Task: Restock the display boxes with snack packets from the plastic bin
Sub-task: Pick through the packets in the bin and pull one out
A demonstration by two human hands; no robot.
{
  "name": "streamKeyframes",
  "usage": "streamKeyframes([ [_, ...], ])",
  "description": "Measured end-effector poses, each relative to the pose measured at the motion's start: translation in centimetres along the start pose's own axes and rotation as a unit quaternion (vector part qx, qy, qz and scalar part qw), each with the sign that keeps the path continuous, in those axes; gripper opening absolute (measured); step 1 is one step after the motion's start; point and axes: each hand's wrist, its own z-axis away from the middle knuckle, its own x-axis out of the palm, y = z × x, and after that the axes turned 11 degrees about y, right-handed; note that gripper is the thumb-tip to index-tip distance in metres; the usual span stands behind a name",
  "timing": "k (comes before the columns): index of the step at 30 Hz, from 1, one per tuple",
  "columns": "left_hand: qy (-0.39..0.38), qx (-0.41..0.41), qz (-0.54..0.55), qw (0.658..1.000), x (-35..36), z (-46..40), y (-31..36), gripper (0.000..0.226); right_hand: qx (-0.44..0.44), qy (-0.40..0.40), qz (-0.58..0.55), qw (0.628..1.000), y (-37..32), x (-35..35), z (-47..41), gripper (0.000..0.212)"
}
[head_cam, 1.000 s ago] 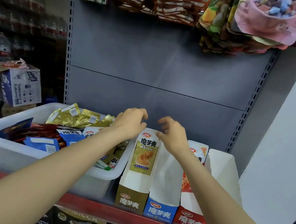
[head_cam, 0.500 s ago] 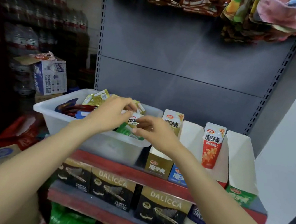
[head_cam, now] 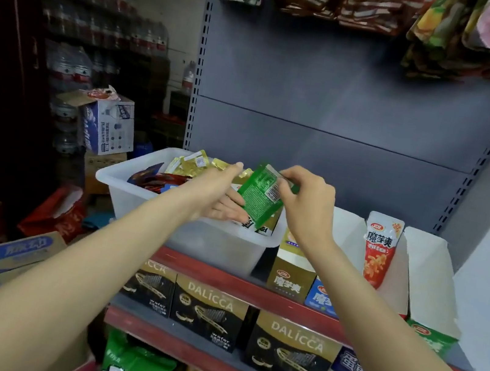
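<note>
A green packet [head_cam: 261,199] is now up out of the plastic bin [head_cam: 126,198] — the right hand [head_cam: 307,200] pinches its top. The left hand [head_cam: 220,194] is flat and open under it. Next it likely goes in the green display box [head_cam: 434,279].

Dim, soft-blurred, wide-angle edge distortion

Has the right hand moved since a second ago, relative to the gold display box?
Yes. The right hand left the back of the gold display box and went left over the plastic bin, where it now pinches a green packet.
</note>
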Motion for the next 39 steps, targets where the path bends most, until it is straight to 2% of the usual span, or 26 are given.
streamKeyframes([
  [2, -0.048, -0.045, 0.082, 0.994, 0.6, -0.2, 0.5, 0.065, -0.036, -0.007, -0.020, 0.999, 0.1, -0.4, -0.1, 0.012],
  [4, -0.063, -0.058, 0.145, 0.986, 1.1, -0.4, 0.9, 0.057, -0.059, -0.022, -0.037, 0.997, 0.5, -1.0, 0.1, 0.012],
  [8, -0.091, -0.043, 0.174, 0.980, 2.3, 0.0, 1.7, 0.032, -0.068, -0.078, -0.069, 0.992, 1.7, -2.2, 0.5, 0.013],
  [12, 0.013, 0.028, 0.132, 0.991, 3.7, -1.2, 1.8, 0.042, -0.033, -0.152, -0.111, 0.982, 1.9, -3.3, 0.4, 0.018],
  [14, 0.038, 0.048, 0.137, 0.989, 4.4, -1.2, 1.6, 0.031, 0.005, -0.127, -0.120, 0.985, 2.3, -3.7, 0.3, 0.017],
  [17, -0.008, 0.080, 0.127, 0.989, 5.8, -0.4, 1.2, 0.019, 0.100, -0.076, -0.080, 0.989, 3.7, -4.4, -0.2, 0.028],
  [20, -0.049, 0.105, 0.125, 0.985, 7.9, 0.6, 1.0, 0.018, 0.223, -0.085, -0.193, 0.952, 4.7, -5.9, -0.3, 0.046],
  [22, -0.063, 0.127, 0.102, 0.985, 9.7, 1.1, 1.1, 0.021, 0.248, -0.056, -0.229, 0.940, 5.8, -7.1, -0.3, 0.064],
  [24, -0.058, 0.169, 0.026, 0.984, 11.8, 1.5, 1.1, 0.023, 0.260, -0.020, -0.236, 0.936, 7.2, -8.3, -0.3, 0.083],
  [26, -0.048, 0.211, -0.036, 0.976, 13.8, 1.8, 1.1, 0.018, 0.270, 0.010, -0.229, 0.935, 8.6, -9.7, -0.1, 0.092],
  [28, -0.039, 0.260, -0.068, 0.962, 15.7, 2.1, 1.4, 0.014, 0.271, 0.028, -0.205, 0.940, 9.7, -11.4, -0.1, 0.079],
  [30, -0.031, 0.296, -0.077, 0.952, 17.5, 2.1, 2.0, 0.008, 0.250, 0.029, -0.183, 0.950, 11.0, -13.2, -0.4, 0.045],
  [31, -0.033, 0.306, -0.073, 0.949, 18.5, 2.2, 2.4, 0.008, 0.244, 0.028, -0.179, 0.953, 11.6, -14.1, -0.5, 0.035],
  [39, -0.027, 0.365, -0.107, 0.925, 26.6, 2.0, 5.4, 0.009, 0.242, 0.091, -0.132, 0.957, 17.3, -19.0, -2.3, 0.022],
])
